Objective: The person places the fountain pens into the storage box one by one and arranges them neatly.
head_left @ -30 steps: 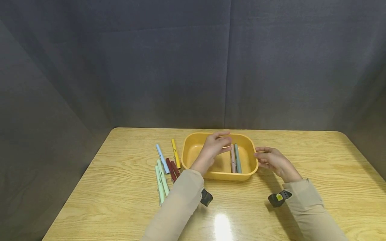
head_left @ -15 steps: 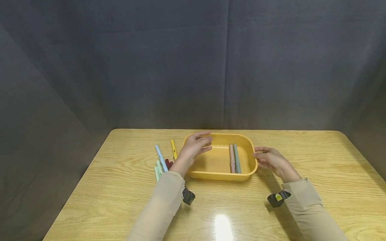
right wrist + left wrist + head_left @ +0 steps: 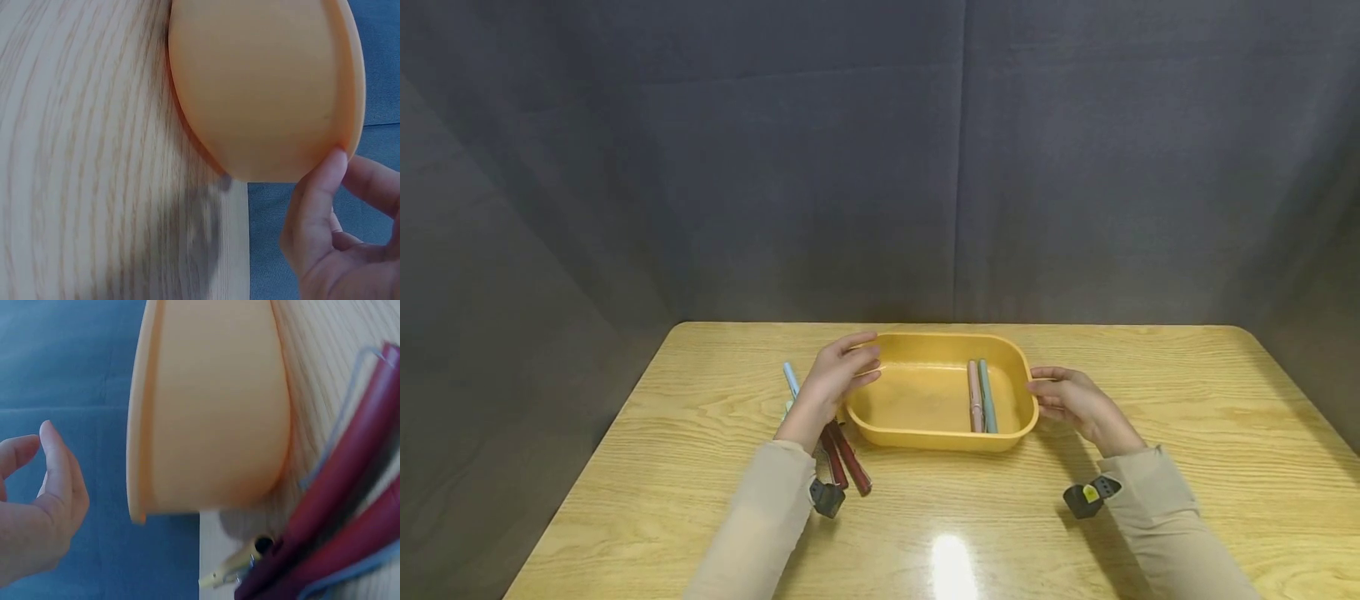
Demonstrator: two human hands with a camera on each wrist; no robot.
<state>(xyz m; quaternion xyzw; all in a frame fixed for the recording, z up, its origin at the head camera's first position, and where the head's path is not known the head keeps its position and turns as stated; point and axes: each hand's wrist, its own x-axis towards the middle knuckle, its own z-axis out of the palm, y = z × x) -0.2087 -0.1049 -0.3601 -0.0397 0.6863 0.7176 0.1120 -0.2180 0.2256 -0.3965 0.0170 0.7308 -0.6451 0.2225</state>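
A yellow plastic box [image 3: 925,437] stands on the table with a pink pen [image 3: 975,396] and a grey-green pen [image 3: 988,396] lying side by side in its right half. My right hand [image 3: 1078,404] pinches the rim at the right end; the right wrist view has the thumb [image 3: 325,187] against the outer wall. Over the left end hovers my left hand [image 3: 827,379], fingers loosely bent and holding nothing. Its wrist view shows that hand [image 3: 53,506] apart from the box wall. Below and left of it lie dark red pens [image 3: 852,462], partly hidden by the arm.
A light blue pen [image 3: 791,379] pokes out beyond the left forearm. In the left wrist view a yellow pen [image 3: 234,565] lies near the red ones. Dark curtains [image 3: 820,167] hang behind the wooden table [image 3: 1000,517] and at its sides.
My left hand has moved left, from above the pens in the box to the box's left end, uncovering the inside. My right hand stays at the right rim.
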